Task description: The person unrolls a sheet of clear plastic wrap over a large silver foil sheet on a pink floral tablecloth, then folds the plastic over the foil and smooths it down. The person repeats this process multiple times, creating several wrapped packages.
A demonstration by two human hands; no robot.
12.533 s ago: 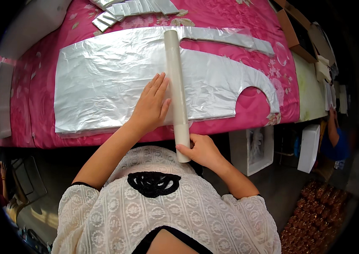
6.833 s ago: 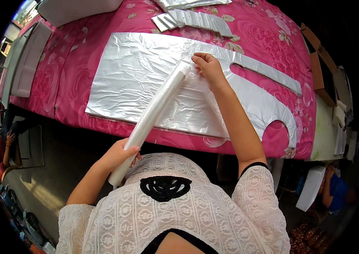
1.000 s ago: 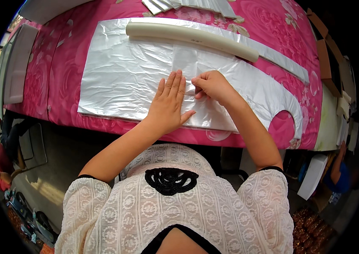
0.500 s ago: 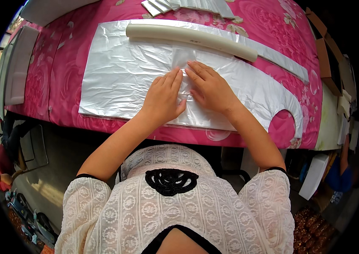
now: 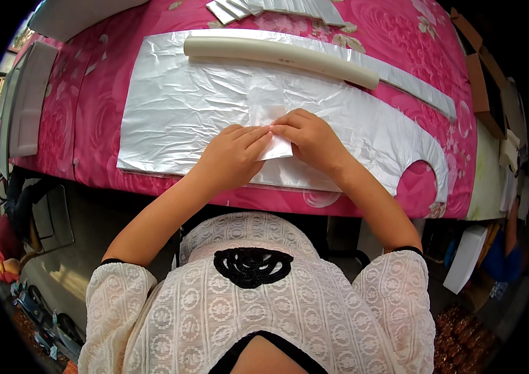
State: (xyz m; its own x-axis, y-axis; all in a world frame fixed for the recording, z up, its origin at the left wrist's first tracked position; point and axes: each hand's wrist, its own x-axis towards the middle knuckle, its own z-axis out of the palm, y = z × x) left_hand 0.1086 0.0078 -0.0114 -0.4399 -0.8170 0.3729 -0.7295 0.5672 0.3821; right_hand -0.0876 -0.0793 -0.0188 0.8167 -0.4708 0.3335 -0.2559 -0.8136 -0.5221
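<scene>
A stack of shiny silvery-white plastic sheets (image 5: 171,124) lies flat in front of me, with a rounded notch cut into its right end. On it, near the middle, is a small strip of thin whitish plastic film (image 5: 277,148). My left hand (image 5: 234,153) and my right hand (image 5: 311,137) meet over this strip, fingertips together, pinching its edge. The strip's lower end lies over toward me below the fingers. Beyond my hands, a long cream tube (image 5: 283,55) rests across the stack; its right end reaches past the sheets.
A pink floral cloth (image 5: 96,81) covers the table. Folded silvery pieces (image 5: 277,9) lie fanned at the far edge, and a narrow silvery strip (image 5: 417,95) lies to the right. Cardboard boxes (image 5: 486,93) stand at the right edge, a pale panel (image 5: 34,100) at the left.
Both hands have drawn closer to me, from lying spread on the film to pinching it. Its lower end now shows below my fingers. The tube stays in place.
</scene>
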